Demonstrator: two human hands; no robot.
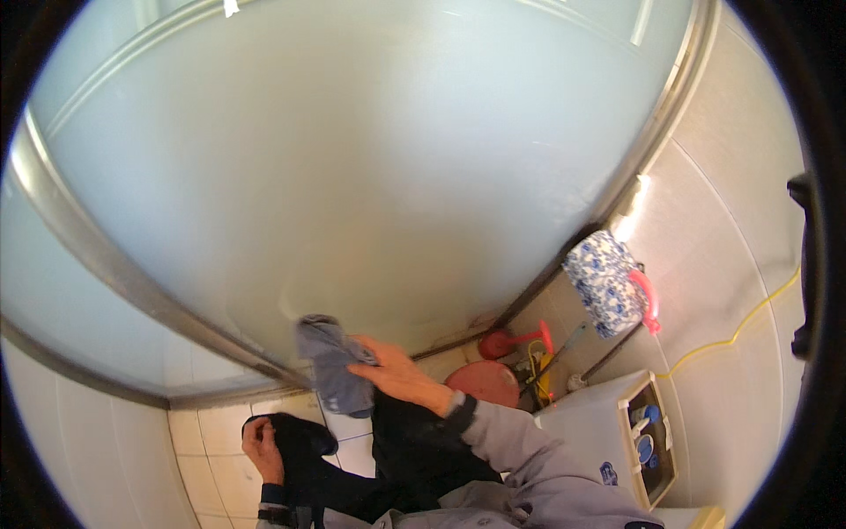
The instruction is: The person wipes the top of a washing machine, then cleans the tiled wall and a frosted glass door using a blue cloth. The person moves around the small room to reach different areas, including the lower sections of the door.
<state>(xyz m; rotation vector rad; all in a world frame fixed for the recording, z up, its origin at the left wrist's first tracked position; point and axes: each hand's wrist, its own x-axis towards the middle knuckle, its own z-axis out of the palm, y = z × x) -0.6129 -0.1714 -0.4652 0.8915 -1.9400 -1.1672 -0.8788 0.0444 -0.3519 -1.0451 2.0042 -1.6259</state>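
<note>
My right hand (396,369) grips a grey-blue cloth (337,380). The cloth hangs down from my fingers, its upper end against or close to the lower part of a frosted glass shower panel (370,198); actual contact is hard to tell. Beside my knee in dark trousers is my left hand (262,446), fingers loosely curled and no object visible in it. A metal frame post (132,278) divides the large panel from a narrower frosted pane (73,297) on the left.
Right of the panel lie a red basin (484,383), a red plunger-like tool (502,342) and long handles. A blue-floral item (605,284) hangs by the tiled wall (714,198). A white cabinet (588,423) holds blue-capped bottles; a yellow cord (720,342) runs above it. Tiles (225,430) cover the floor.
</note>
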